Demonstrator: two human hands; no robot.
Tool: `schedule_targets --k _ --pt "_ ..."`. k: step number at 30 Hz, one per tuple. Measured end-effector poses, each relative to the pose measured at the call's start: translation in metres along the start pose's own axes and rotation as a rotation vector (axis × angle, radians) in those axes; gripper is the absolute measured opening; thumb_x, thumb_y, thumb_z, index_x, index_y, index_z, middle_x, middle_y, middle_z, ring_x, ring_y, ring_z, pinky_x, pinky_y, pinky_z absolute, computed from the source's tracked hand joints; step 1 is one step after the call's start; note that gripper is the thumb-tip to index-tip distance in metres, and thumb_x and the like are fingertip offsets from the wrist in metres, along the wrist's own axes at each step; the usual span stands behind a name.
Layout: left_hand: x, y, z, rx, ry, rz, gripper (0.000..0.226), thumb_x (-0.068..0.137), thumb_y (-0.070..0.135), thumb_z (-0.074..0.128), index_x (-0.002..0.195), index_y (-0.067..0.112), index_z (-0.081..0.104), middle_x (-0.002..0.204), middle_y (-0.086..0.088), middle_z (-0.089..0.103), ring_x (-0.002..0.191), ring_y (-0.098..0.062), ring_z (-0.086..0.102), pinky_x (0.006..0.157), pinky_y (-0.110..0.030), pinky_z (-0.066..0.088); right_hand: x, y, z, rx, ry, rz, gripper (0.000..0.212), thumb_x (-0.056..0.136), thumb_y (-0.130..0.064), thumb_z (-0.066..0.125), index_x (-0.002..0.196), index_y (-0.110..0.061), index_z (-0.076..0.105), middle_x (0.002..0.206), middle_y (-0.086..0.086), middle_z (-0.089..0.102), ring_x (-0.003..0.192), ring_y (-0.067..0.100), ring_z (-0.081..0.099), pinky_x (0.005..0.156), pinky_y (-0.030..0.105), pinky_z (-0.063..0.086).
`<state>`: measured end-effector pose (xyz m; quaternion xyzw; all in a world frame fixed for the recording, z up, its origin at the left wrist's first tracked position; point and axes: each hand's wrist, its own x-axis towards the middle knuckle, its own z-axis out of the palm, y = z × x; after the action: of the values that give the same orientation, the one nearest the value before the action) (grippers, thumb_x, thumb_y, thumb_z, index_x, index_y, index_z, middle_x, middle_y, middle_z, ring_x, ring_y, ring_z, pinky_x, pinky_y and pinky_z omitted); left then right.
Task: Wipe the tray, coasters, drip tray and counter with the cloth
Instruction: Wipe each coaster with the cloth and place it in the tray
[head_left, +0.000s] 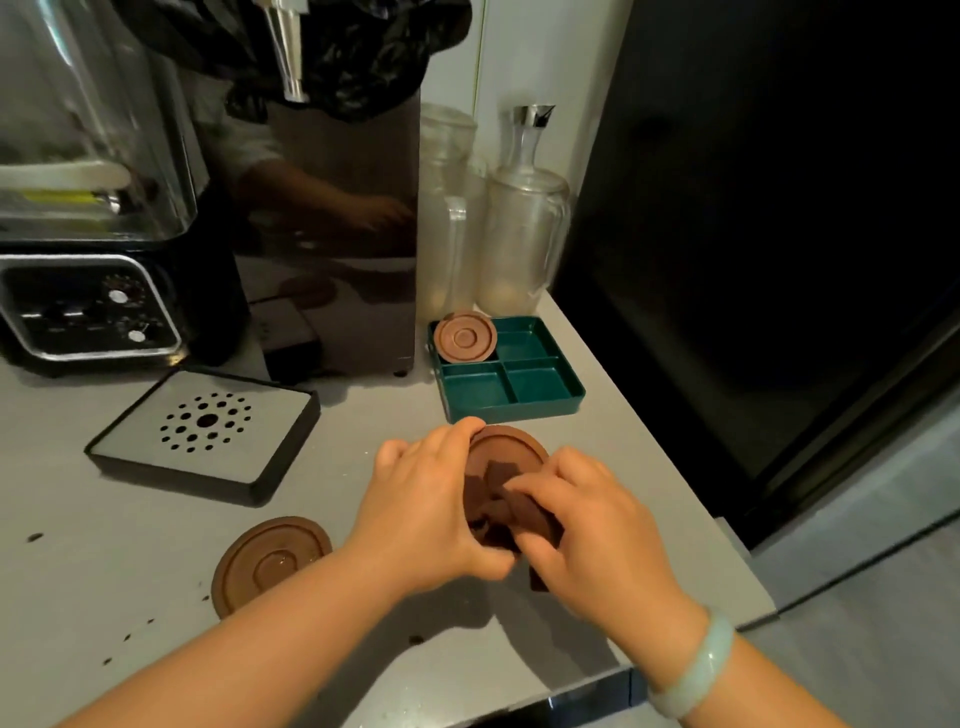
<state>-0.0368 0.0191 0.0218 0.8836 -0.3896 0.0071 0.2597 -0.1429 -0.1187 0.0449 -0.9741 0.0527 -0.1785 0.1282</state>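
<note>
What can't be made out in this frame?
- Cloth: mostly covered by both hands, head view.
- Held coaster: lower half hidden by the hands.
- Tray back-left compartment: covered by another coaster.
- Appliance dial markings: too small and dim.

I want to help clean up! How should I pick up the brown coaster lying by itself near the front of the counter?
Pinch the coaster by its raised outer rim, coming from the near left side, since the left hand is busy to its right. It lies flat on the counter, so slipping fingertips under the edge probably works best. Its centre looks wet, so stay off that.
</note>
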Motion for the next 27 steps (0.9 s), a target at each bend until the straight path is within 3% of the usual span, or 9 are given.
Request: schedule_targets --k 2,7,11,14,18,24,27 --pt "0.002 0.01 0.003 -0.014 0.004 -0.021 0.105 0.039 0.067 0.06 0.133 0.035 0.026 0.123 0.016 0.05 0.111 -0.01 0.05 0.091 -0.027 0.023 0.009 0.003 -0.001 0.003 -0.007 -0.031 0.033 0.063 -0.034 0.064 0.095 -0.033 0.067 0.084 -0.007 0.056 0.08 0.02 0.057 0.056 0.023 0.036" --pt "0.012 0.022 0.002 -0.064 0.138 -0.11 0.088 0.042 0.074 0.065 0.12 0.045 0.036 0.104 0.027 0.05 0.1 0.0 0.051 0.088 -0.029 0.029 0.029 0.043 -0.012 0.02 0.053 0.029 0.032 0.07 -0.025 0.07 0.1 -0.034 0.065 0.086 -0.007 0.052 0.086 0.021 0.053 0.06 0.026 0.038" --pt "0.022 0.045 0.014 -0.067 0.169 -0.133 0.092 0.04 0.063 0.068 0.123 0.039 0.036 0.106 0.026 0.047 0.102 -0.002 0.051 0.087 -0.024 0.026 0.039 0.038 -0.009 0.198 0.105 0.019 0.033 0.071 -0.025 0.062 0.102 -0.034 0.065 0.089 -0.006 0.05 0.087 0.02 0.053 0.063 0.033 0.048" --pt "0.03 0.046 0.013 -0.068 0.183 -0.182 0.101 0.039 0.06 0.071 0.131 0.031 0.04 0.115 0.019 0.053 0.109 -0.007 0.052 0.093 -0.024 0.03 0.044 0.042 -0.019 0.27 -0.02 -0.17 0.035 0.074 -0.025 0.06 0.107 -0.035 0.065 0.093 -0.005 0.052 0.09 0.018 0.051 0.067 0.03 0.047" --pt "0.029 0.042 0.005 -0.091 0.205 -0.231 0.109 0.033 0.061 0.072 0.133 0.031 0.04 0.12 0.012 0.052 0.112 -0.016 0.053 0.096 -0.032 0.042 0.045 0.078 -0.04 0.158 -0.286 -0.351 0.04 0.078 -0.02 0.06 0.112 -0.039 0.062 0.092 -0.007 0.044 0.085 0.011 0.041 0.065 0.026 0.038" --pt "0.026 0.06 0.015 -0.159 0.23 -0.181 0.095 0.038 0.064 0.078 0.119 0.05 0.031 0.107 0.036 0.04 0.1 -0.001 0.05 0.081 -0.008 0.037 0.065 0.094 -0.063 -0.082 -0.035 -0.422 0.032 0.064 -0.011 0.075 0.093 -0.024 0.072 0.081 0.004 0.053 0.072 0.026 0.053 0.045 0.029 0.039" --pt "0.027 0.063 0.017 -0.149 0.258 -0.178 0.1 0.039 0.063 0.079 0.126 0.043 0.035 0.112 0.03 0.043 0.106 -0.005 0.051 0.087 -0.017 0.043 0.07 0.092 -0.065 -0.145 0.025 -0.474 0.024 0.067 -0.019 0.075 0.09 -0.022 0.071 0.082 0.004 0.053 0.072 0.025 0.052 0.047 0.027 0.035"
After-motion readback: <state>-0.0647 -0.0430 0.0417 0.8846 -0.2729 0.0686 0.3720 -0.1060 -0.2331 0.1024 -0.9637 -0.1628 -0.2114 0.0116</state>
